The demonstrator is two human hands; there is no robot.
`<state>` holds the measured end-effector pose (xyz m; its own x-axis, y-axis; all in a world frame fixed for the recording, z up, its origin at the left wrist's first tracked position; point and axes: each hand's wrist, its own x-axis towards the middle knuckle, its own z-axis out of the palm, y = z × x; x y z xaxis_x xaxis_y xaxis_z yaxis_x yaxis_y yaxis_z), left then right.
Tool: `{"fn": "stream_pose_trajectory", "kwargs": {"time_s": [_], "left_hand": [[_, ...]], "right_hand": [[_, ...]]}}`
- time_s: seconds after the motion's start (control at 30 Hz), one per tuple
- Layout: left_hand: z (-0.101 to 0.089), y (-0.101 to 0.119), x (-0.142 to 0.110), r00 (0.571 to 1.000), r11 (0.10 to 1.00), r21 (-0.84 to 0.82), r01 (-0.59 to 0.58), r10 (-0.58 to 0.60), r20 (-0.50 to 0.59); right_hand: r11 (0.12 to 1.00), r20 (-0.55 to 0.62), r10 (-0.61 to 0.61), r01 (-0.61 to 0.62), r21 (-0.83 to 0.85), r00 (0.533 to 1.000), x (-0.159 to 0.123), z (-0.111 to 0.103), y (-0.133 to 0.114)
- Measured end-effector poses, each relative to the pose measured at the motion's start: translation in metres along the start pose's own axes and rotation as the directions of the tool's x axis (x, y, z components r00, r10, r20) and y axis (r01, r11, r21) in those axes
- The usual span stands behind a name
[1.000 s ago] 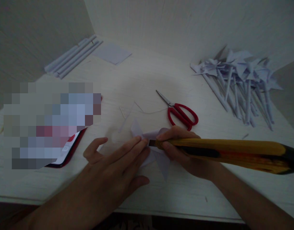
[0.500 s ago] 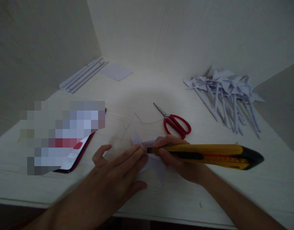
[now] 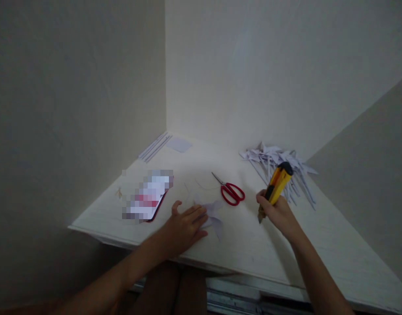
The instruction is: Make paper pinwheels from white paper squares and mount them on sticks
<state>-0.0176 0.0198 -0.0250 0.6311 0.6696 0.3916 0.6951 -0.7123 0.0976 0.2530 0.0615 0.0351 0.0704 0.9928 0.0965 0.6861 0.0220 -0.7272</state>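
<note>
Under the fingers of my left hand (image 3: 187,225) lies a folded white paper pinwheel (image 3: 214,215), its pointed blades spreading out to the right. That hand is flat, fingers stretched out, pressing the paper onto the table. My right hand (image 3: 277,212) is closed around a yellow and black utility knife (image 3: 277,183). The knife stands tilted, its blade end down near the table and its black butt end up. Between the hands and a little farther off lie red-handled scissors (image 3: 232,194), slightly open.
A phone (image 3: 153,199), partly blurred, lies left on the white table (image 3: 240,249). Rolled paper sticks (image 3: 155,147) and a paper sheet (image 3: 179,145) are at the back left. Several paper pinwheels on sticks (image 3: 279,157) are heaped at the back right. Walls stand behind.
My right hand has moved right, away from the paper, carrying the utility knife and tipping it upright. My left hand stays on the paper. The view has pulled back and tilted up.
</note>
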Motion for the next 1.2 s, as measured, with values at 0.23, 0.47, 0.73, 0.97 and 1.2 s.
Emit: {"fn": "stream_pose_trajectory", "kwargs": {"time_s": [0.23, 0.47, 0.73, 0.97, 1.2], "left_hand": [[0.006, -0.001, -0.005, 0.998, 1.000, 0.031, 0.004, -0.002, -0.066], [0.003, 0.000, -0.005, 0.998, 0.999, -0.037, 0.014, -0.016, -0.053], [0.005, 0.000, -0.005, 0.999, 0.996, -0.083, 0.010, -0.013, -0.046], [0.003, -0.001, -0.006, 0.999, 0.999, -0.037, 0.002, -0.004, -0.050], [0.011, -0.002, -0.005, 0.999, 0.996, 0.084, 0.007, -0.003, -0.047]], "right_hand": [[0.580, -0.070, 0.199, -0.175, -0.796, 0.977, -0.025, -0.007, 0.011], [0.479, -0.166, 0.107, -0.197, -0.855, 0.980, -0.027, 0.014, 0.016], [0.449, -0.184, 0.071, -0.196, -0.872, 0.980, -0.029, 0.024, 0.024], [0.403, -0.133, 0.034, -0.135, -0.905, 0.991, -0.019, 0.018, -0.003], [0.661, 0.312, -0.454, 0.550, -0.511, 0.835, -0.012, 0.105, -0.150]]}}
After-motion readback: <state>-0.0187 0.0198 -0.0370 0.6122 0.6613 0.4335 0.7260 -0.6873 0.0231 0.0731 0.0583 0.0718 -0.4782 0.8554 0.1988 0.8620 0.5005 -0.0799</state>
